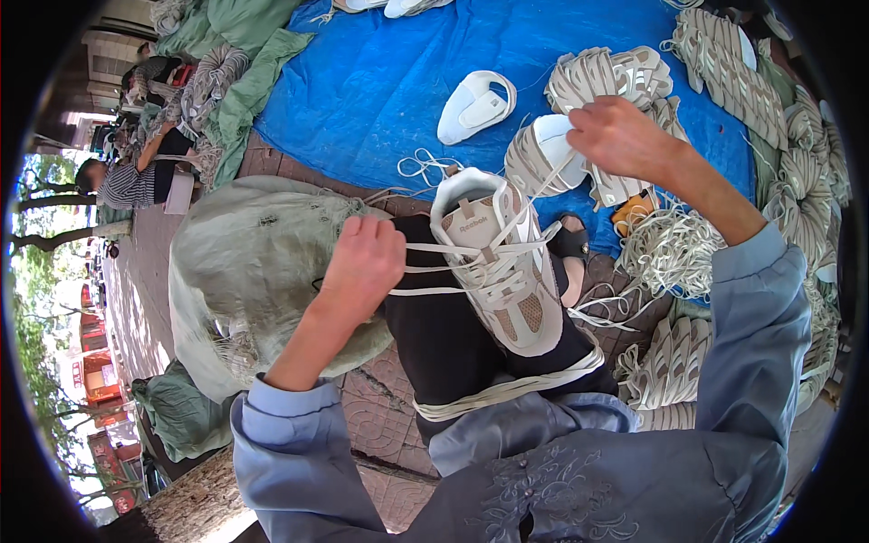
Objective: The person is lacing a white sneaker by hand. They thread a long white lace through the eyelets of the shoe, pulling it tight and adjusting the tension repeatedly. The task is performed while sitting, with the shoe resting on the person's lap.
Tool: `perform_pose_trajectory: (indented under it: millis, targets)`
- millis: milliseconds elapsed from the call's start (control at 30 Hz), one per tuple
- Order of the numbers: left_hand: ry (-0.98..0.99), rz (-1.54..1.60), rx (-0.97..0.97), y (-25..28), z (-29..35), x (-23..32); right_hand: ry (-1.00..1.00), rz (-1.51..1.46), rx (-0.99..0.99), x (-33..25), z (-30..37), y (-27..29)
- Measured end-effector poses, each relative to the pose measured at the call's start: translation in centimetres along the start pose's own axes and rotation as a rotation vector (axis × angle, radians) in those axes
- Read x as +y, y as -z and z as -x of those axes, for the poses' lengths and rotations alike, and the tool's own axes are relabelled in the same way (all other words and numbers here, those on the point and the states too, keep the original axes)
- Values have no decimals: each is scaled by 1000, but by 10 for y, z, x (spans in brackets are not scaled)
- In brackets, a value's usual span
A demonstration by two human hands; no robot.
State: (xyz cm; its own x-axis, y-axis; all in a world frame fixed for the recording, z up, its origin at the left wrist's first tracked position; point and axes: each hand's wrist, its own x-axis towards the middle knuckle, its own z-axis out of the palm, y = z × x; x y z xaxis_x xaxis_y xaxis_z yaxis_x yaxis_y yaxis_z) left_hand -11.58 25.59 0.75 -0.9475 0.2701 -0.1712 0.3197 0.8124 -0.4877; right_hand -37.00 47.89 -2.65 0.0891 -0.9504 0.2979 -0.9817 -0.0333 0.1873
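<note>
A beige and white sneaker (516, 312) rests on my lap, its toe toward me, with cream shoelaces (489, 253) threaded partway up its front. My left hand (365, 265), left of the shoe, is closed on lace strands stretched sideways from it. Raised beyond the shoe to the right, my right hand (620, 138) pinches a lace pulled taut from the eyelets. The lace ends inside both fists are hidden. Across my thighs lies a bundle of cream laces (511, 389).
A blue tarp (362, 100) spreads ahead, with a white shoe piece (477, 107) and stacked beige shoes (606, 77) on it. A heap of laces (670, 249) lies at right, near more shoes (670, 362). A grey-green sack (253, 262) stands left; another person (136, 181) sits farther off.
</note>
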Motion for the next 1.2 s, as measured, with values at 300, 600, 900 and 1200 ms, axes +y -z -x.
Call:
perform_pose_trajectory:
  millis: [300,600,900,1200]
  targets:
    - [152,-112,-38,-13,63,-53,-54,166,-27,65,49,14]
    - [521,-225,-80,11,194,-130,-207,221,-9,118,71,56]
    - [861,-313,-201,1,318,-121,-182,271,61,95,27,92]
    - [897,-93,-353,-71,348,-59,-199,358,79,89,13,119]
